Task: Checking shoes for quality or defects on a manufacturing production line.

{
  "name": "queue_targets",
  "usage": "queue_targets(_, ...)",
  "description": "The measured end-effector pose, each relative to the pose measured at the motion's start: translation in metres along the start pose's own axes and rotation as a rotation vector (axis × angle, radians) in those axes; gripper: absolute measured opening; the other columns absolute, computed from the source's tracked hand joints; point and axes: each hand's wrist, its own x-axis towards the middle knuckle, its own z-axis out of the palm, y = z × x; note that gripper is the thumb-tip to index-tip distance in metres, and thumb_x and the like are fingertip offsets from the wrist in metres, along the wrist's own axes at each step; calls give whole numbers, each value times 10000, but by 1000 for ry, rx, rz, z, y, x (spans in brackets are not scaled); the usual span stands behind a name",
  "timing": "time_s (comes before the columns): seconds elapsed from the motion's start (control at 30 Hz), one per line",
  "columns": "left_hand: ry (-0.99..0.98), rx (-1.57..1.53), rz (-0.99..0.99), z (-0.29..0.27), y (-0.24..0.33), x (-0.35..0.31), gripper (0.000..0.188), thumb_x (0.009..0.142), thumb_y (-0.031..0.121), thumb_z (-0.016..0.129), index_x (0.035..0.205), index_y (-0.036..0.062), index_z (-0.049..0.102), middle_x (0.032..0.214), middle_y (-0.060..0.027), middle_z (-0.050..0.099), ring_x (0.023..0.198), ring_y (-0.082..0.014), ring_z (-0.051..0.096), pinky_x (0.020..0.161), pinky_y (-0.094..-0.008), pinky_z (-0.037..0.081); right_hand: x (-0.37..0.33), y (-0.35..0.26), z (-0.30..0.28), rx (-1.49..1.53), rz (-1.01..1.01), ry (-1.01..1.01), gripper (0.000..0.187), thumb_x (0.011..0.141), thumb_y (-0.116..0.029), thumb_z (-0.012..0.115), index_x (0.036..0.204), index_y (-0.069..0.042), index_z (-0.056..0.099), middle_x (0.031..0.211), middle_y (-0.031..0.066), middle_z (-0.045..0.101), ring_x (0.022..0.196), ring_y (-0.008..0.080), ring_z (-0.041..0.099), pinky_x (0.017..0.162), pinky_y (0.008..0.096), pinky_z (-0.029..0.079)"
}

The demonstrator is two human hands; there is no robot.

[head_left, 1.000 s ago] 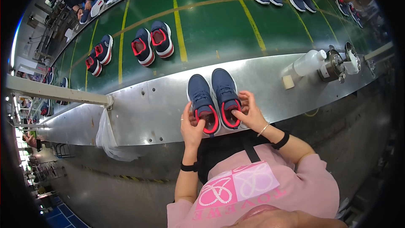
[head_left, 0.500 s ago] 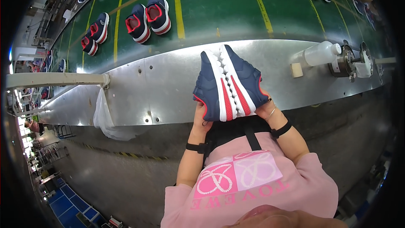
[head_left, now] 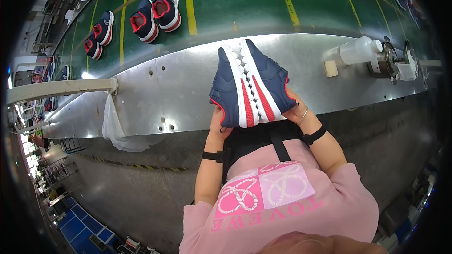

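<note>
I hold a pair of navy sneakers with red and white soles upright over the metal ledge (head_left: pixel 165 94), soles pressed together and turned toward me. My left hand (head_left: pixel 219 127) grips the left sneaker (head_left: pixel 227 89) from below at its heel. The right sneaker (head_left: pixel 269 77) rests in my right hand (head_left: pixel 297 111), which wraps its heel end. Both wrists wear black bands.
Two more pairs of navy and red sneakers (head_left: pixel 155 11) (head_left: pixel 99 30) lie on the green conveyor belt (head_left: pixel 245 0) beyond the ledge. A white plastic bottle (head_left: pixel 359 50) and a small machine (head_left: pixel 393 61) stand at the right. A plastic bag (head_left: pixel 117 127) hangs at the left.
I lifted the pair off the ledge and tipped both sneakers onto their sides, bringing the soles together and toward me.
</note>
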Motion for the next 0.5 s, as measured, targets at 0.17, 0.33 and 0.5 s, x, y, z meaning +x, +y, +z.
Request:
queue_targets(0.17, -28, 145, -15, -6, 1, 0, 520, 1053, 321, 439, 1490, 52, 355, 1473, -114, 474, 1323, -272, 493, 1105, -395, 412, -1, -2, 1, 2, -11, -27, 698, 926, -360, 653, 1485, -42, 383, 1453, 100, 513, 1305, 214, 520, 1124, 367, 396)
queue_targets(0.33, 45, -13, -46, -7, -1, 1, 510, 943, 94, 584, 1430, 61, 438, 1374, -137, 562, 1239, -269, 576, 1026, -392, 492, 0, -3, 0, 17, -11, -77, 523, 999, -347, 567, 1447, -99, 458, 1402, 59, 558, 1240, 185, 573, 1048, 349, 465)
queue_targets(0.5, 15, 6, -7, -10, -3, 2, 518, 926, 63, 579, 1426, 69, 444, 1328, -137, 597, 1079, -225, 666, 826, -319, 581, -1, -4, -1, 14, -10, -74, 555, 989, -357, 584, 1453, -85, 444, 1407, 70, 553, 1245, 191, 569, 1055, 351, 459)
